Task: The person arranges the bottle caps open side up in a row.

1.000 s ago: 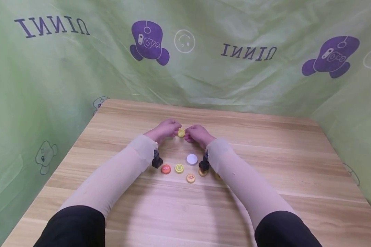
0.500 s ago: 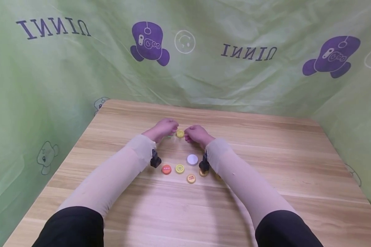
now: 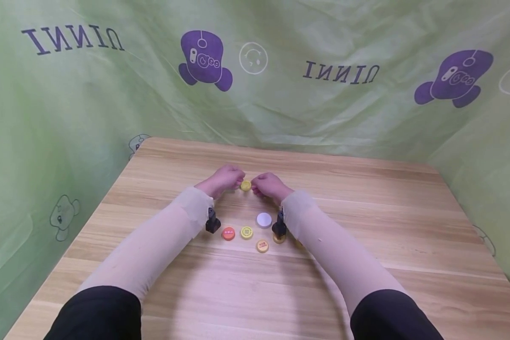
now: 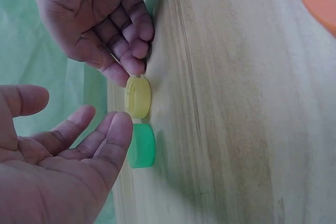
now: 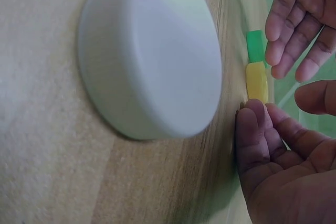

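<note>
We set the clock on the head view, centred on the small yellow cap (image 3: 246,186) between the hands, with twelve toward the far edge of the table. The right hand (image 3: 270,185), at three o'clock, extends its fingers in a loose bend, the thumb well apart; its fingertips meet the rim of the small yellow cap without closing round it. The left hand (image 3: 223,180), between nine and ten, is likewise relaxed, its fingers nearly straight and grasping nothing. In the left wrist view we see its fingertips at the green cap (image 4: 143,146), which sits just beside the small yellow cap on the nine o'clock side; whether fingers and green cap touch, we cannot tell.

Farther out we note a white cap (image 3: 264,220) at five o'clock, a printed yellow cap (image 3: 246,233) at six, an orange-red cap (image 3: 228,233) near seven, and a tan cap (image 3: 262,246) with red print between five and six. A gold cap (image 3: 279,240) shows partly beneath the black wrist camera (image 3: 279,227) at five; another cap (image 3: 299,244), between four and five, is mostly hidden by the pale sleeve (image 3: 331,250). All the caps rest on the wooden table (image 3: 246,293), backed at twelve by green cloth (image 3: 280,113) with purple figures.
</note>
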A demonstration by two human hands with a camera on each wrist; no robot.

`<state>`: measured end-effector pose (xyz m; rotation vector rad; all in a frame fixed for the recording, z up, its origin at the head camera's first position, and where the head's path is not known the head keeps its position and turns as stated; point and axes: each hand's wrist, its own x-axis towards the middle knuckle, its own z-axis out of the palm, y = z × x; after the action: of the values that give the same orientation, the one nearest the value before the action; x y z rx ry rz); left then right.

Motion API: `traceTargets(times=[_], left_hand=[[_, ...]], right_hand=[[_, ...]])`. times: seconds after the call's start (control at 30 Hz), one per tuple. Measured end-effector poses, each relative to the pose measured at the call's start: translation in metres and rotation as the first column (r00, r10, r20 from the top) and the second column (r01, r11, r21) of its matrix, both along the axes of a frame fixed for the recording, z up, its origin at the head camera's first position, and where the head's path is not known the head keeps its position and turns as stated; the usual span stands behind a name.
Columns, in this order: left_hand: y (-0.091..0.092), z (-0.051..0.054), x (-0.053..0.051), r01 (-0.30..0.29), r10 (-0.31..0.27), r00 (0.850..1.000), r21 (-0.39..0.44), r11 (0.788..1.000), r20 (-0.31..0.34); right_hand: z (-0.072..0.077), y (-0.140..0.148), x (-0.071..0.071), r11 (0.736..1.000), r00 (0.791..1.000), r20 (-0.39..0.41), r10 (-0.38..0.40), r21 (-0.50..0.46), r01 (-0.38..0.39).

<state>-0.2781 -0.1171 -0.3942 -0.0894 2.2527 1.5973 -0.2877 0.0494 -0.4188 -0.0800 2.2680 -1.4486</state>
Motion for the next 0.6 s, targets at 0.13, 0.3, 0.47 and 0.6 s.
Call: traceTargets(times=[0.13, 0.3, 0.47, 0.6], left_hand=[[-0.001, -0.003, 0.000, -0.002, 0.002, 1.000, -0.005, 1.000, 0.010], [-0.001, -0.004, 0.000, -0.002, 0.002, 1.000, -0.013, 1.000, 0.008], [-0.003, -0.004, 0.002, 0.009, -0.009, 1.000, -0.015, 1.000, -0.002], [-0.006, -0.004, 0.013, 0.123, -0.131, 0.989, -0.108, 0.987, -0.068]], right_hand=[[-0.001, 0.000, 0.000, 1.000, 1.000, -0.005, 0.003, 0.018, -0.003], [-0.001, -0.001, 0.001, 1.000, 1.000, -0.008, -0.005, 0.016, 0.005], [0.000, 0.002, 0.004, 1.000, 1.000, -0.021, -0.011, 0.011, 0.011], [0.001, 0.009, 0.011, 0.996, 0.995, -0.066, 0.068, 0.063, -0.064]])
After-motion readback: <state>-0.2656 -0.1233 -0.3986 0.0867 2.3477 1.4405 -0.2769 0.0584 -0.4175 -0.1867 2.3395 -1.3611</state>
